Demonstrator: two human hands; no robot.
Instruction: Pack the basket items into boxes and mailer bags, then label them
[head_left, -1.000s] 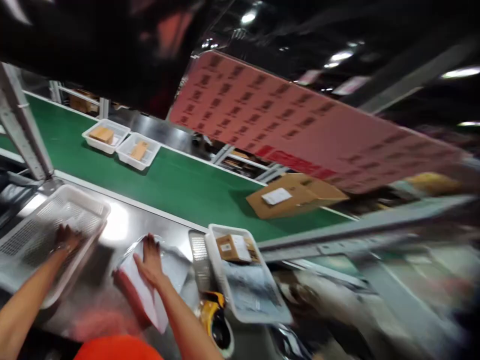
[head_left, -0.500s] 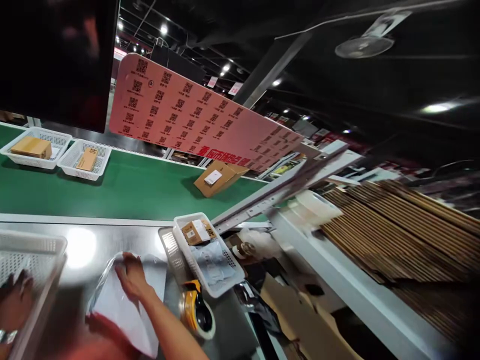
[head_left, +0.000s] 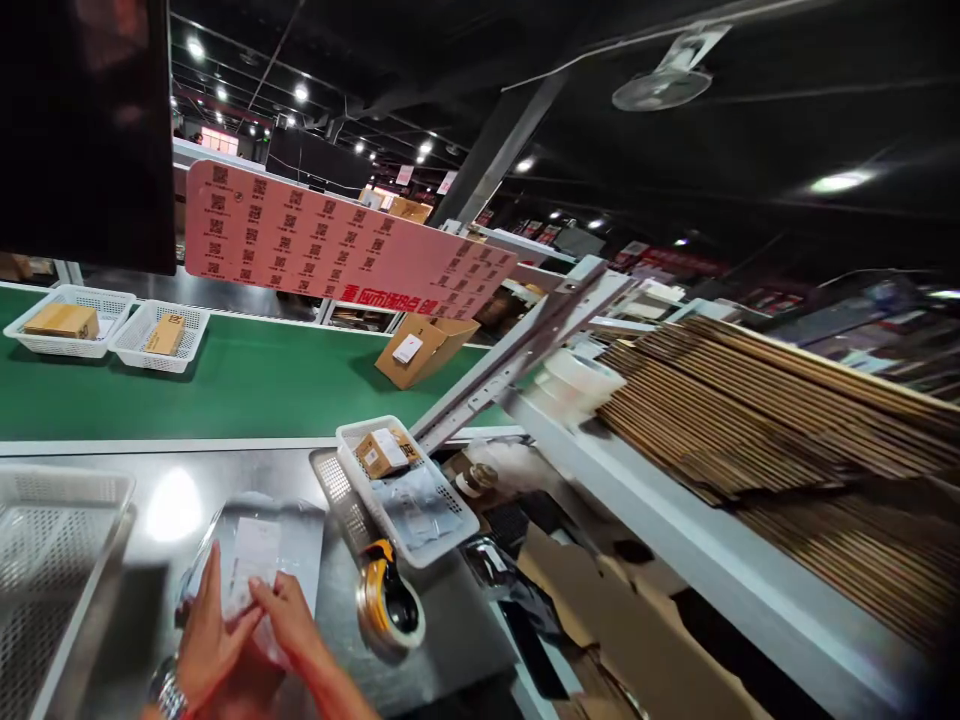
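At the lower left of the frame, the left hand (head_left: 206, 640) and the right hand (head_left: 289, 625) pressed together on the near end of a clear plastic mailer bag (head_left: 259, 555) that lay flat on the steel worktable (head_left: 442, 640), fingers spread and gripping its slick film rather than clenched. The bag looked liable to slide or crease under the fingers, and the tape dispenser (head_left: 388, 610) just right of the right hand stood close enough to be knocked. Both forearms rose from the bottom edge, wrists close together, a watch on the left.
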